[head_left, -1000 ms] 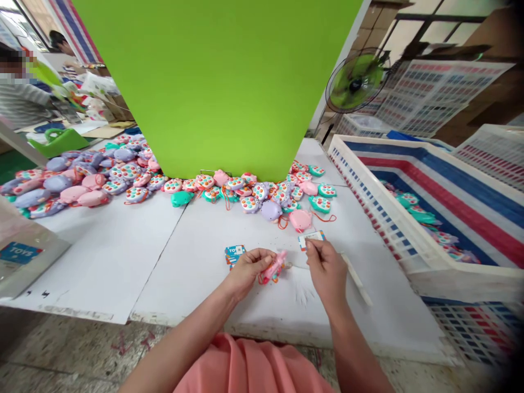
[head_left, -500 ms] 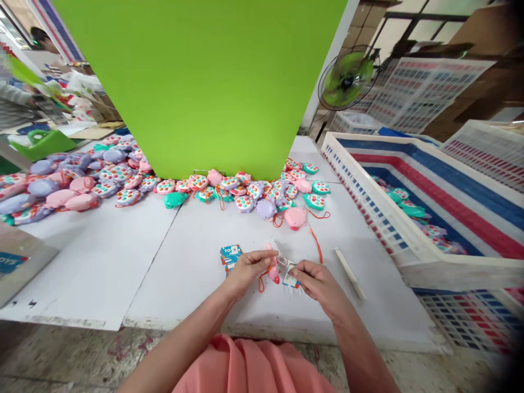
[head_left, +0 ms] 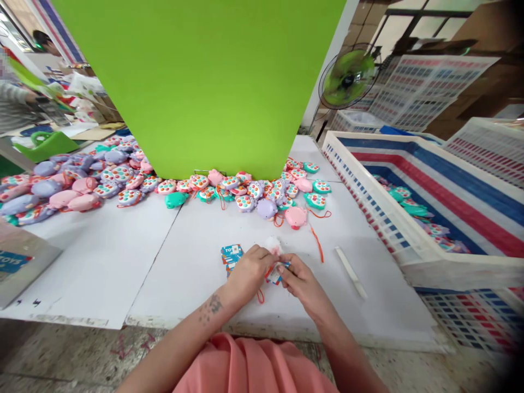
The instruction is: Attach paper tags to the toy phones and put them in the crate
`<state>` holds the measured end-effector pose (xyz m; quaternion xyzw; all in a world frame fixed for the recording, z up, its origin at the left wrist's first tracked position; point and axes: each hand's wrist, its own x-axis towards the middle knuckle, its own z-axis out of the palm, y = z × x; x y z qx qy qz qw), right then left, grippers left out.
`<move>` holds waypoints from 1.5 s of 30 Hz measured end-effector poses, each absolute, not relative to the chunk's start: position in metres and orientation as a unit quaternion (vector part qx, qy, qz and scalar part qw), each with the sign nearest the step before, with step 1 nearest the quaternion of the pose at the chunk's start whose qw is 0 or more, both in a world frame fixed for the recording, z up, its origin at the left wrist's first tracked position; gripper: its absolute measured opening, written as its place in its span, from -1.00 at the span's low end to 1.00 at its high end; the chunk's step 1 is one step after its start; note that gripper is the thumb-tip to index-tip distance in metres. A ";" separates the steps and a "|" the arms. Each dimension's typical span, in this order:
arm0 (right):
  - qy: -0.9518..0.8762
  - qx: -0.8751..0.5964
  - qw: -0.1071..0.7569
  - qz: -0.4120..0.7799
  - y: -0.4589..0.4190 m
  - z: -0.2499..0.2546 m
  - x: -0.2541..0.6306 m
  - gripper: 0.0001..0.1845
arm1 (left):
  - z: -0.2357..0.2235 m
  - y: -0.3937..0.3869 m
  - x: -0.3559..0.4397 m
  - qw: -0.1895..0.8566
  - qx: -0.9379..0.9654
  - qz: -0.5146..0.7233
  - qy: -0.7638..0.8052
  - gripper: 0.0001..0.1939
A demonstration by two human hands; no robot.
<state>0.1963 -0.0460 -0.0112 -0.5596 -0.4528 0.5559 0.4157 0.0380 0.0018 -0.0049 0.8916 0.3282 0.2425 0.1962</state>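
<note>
My left hand [head_left: 250, 268] is closed around a small pink toy [head_left: 273, 244] with an orange cord hanging below it. My right hand [head_left: 301, 277] pinches a small printed tag [head_left: 277, 271] pressed against that toy; both hands meet over the white table [head_left: 123, 256] near its front edge. A little stack of blue printed tags [head_left: 231, 254] lies just left of my left hand. Most of the toy is hidden by my fingers.
A heap of pink, purple and teal toys [head_left: 262, 196] stretches across the back of the table. A white stick [head_left: 351, 272] lies to the right. A striped crate [head_left: 429, 207] with toys stands at the right, a fan [head_left: 347, 79] behind it. A person sits far left.
My right hand picked a tag off the table and brought it left to the toy. My hands have closed together, and the toy is now mostly covered.
</note>
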 end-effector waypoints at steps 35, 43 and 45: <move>-0.292 -0.491 0.532 0.624 -0.030 -0.024 0.179 -0.79 | 0.004 -0.012 0.044 -0.072 0.955 0.222 0.181 -0.83; -0.369 -0.521 0.524 0.564 -0.030 -0.028 0.183 -0.80 | -0.005 -0.011 0.043 0.219 0.888 0.314 0.254 -0.86; -0.432 -0.551 0.516 0.492 -0.031 -0.027 0.185 -0.81 | -0.007 -0.009 0.041 0.400 0.776 0.380 0.305 -0.88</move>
